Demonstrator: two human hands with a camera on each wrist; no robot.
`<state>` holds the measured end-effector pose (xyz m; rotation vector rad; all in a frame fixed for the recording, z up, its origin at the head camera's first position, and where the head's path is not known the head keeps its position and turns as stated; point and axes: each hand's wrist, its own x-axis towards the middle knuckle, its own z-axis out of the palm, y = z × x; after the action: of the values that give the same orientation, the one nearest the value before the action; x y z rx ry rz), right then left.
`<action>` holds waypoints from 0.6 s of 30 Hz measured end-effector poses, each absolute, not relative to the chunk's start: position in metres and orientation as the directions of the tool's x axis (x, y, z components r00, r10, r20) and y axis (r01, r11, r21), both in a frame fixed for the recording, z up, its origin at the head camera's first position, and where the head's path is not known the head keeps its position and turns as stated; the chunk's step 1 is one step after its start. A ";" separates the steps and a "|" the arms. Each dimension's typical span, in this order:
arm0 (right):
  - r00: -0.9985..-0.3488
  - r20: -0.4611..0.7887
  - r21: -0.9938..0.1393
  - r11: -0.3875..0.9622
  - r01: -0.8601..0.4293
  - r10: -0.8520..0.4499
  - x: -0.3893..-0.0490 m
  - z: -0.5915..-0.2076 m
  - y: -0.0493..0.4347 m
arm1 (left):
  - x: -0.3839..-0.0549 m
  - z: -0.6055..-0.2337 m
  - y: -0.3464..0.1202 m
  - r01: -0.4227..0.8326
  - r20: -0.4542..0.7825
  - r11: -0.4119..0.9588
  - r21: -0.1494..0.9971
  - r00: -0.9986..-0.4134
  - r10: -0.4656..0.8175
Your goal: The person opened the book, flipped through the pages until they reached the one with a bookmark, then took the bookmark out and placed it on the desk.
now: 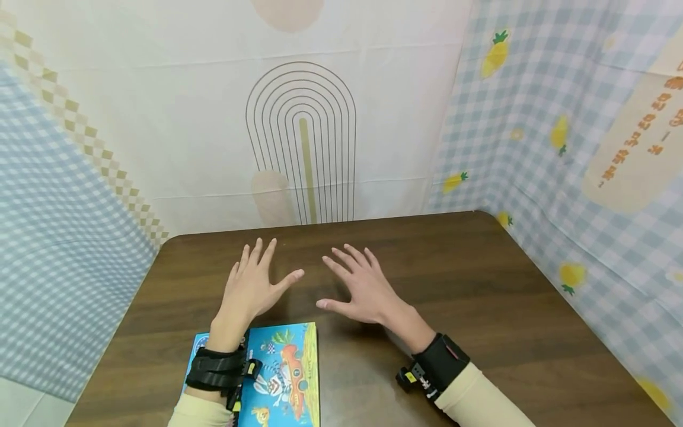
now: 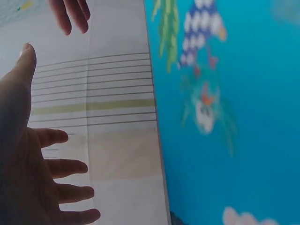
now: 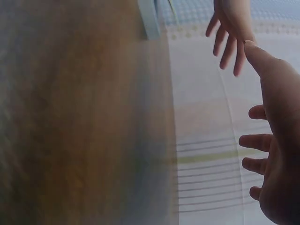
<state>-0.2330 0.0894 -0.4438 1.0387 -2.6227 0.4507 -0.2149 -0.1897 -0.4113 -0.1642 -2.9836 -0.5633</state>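
Watching from my end, closest in I have pale cream sleeves (image 1: 482, 398) running into black wrist straps (image 1: 441, 360), each carrying a small camera. Beneath the left strap lies the blue picture book (image 1: 280, 365), at the near side of the table, partly covered by that wrist. Its smooth cover shows a cartoon rabbit, an orange carrot-shaped car and a yellow right-hand strip; I can't read any title.

Further out, here's my left hand (image 1: 251, 290), fingers spread wide, thumb angled inward, just beyond the book. And my right hand (image 1: 368, 290) faces it, fingers spread too, thumb pointing across; the two are near but apart over the dark wood-grain table (image 1: 507, 332), round-cornered at the back.

Behind, a creased white cloth (image 1: 176, 130) bears nested line arches. On the right, blue gingham (image 1: 512, 107) with yellow pineapples carries orange characters (image 1: 633, 139), too small for me to make out.
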 end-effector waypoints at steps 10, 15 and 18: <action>-0.640 0.250 -0.146 0.625 -0.767 -0.727 -0.218 -0.453 0.070 | -0.215 -0.422 -0.198 0.141 0.082 0.934 0.328 -0.989 0.121; -0.592 0.173 -0.098 0.585 -0.805 -0.787 -0.212 -0.454 0.061 | -0.217 -0.428 -0.205 0.145 0.049 0.939 0.312 -0.989 0.137; -0.556 0.136 -0.064 0.552 -0.831 -0.820 -0.209 -0.454 0.056 | -0.216 -0.430 -0.210 0.145 0.023 0.941 0.305 -0.989 0.145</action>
<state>-0.2088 0.0556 -0.4543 1.4330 -2.6873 0.1850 -0.2156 -0.2098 -0.4295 -0.2312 -3.0952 -0.4865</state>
